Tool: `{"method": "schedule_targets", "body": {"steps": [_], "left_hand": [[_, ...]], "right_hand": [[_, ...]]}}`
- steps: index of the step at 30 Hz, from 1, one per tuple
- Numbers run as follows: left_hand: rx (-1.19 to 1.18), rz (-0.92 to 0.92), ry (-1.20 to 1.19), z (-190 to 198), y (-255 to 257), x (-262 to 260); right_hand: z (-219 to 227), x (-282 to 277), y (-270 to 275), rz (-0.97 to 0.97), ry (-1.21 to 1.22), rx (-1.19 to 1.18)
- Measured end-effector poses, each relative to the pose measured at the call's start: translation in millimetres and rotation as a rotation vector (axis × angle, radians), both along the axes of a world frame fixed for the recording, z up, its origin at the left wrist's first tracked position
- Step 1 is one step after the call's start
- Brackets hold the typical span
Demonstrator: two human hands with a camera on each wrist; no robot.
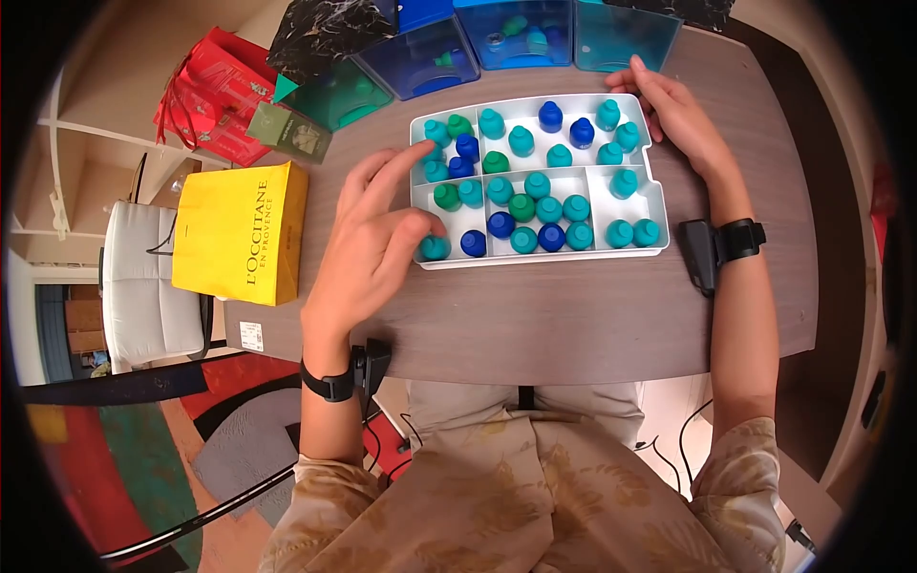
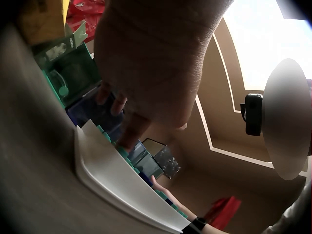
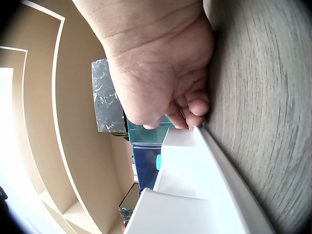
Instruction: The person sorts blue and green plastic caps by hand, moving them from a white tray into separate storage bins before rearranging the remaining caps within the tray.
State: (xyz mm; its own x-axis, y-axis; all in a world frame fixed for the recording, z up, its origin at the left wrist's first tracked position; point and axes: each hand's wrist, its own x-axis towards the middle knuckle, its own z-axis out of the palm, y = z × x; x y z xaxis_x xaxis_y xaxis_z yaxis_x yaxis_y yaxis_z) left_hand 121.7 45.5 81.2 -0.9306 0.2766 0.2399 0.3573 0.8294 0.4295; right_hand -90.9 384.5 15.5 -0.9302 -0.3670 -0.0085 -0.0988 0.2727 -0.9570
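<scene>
White tray (image 1: 633, 176) at upper centre of the head view, on the wood-grained table (image 1: 592, 315), divided into five compartments. Over its left end, left hand (image 1: 368, 224) with thumb and index finger wide apart, thumb at a teal bottle (image 1: 435, 248) in the lower left corner, index finger over another near the upper left corner. Cannot tell whether touching either. At its upper right corner, right hand (image 1: 680, 110) with fingers loosely extended in the head view, some bent in the right wrist view; fingertips right at the tray's end, nothing visible in the grip. Inside the tray, counted, thirty-one bottles: twenty teal, seven dark blue (image 1: 550, 116) and four green (image 1: 522, 207). By compartment, six at upper left, nine at upper right, four at lower left, nine at lower middle, three at lower right. Along the top of the frame, four see-through bins: one green (image 1: 339, 95), two blue (image 1: 513, 36), one teal (image 1: 626, 38). At left of the frame, one yellow bag (image 1: 234, 232); at upper left, red packaging (image 1: 224, 95) behind one small olive-green box (image 1: 289, 132). On the wrists, two black wrist cameras (image 1: 373, 368), one each.
</scene>
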Motion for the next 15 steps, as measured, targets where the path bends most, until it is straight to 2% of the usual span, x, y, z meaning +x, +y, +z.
{"method": "schedule_targets", "body": {"steps": [11, 15], "left_hand": [[-0.050, 0.022, 0.140, 1, 4, -14], [-0.117, 0.023, 0.113, -2, 1, -16]], "right_hand": [[-2, -1, 0, -0.008, 0.004, 0.009], [-3, -2, 0, -0.009, 0.002, 0.006]]}}
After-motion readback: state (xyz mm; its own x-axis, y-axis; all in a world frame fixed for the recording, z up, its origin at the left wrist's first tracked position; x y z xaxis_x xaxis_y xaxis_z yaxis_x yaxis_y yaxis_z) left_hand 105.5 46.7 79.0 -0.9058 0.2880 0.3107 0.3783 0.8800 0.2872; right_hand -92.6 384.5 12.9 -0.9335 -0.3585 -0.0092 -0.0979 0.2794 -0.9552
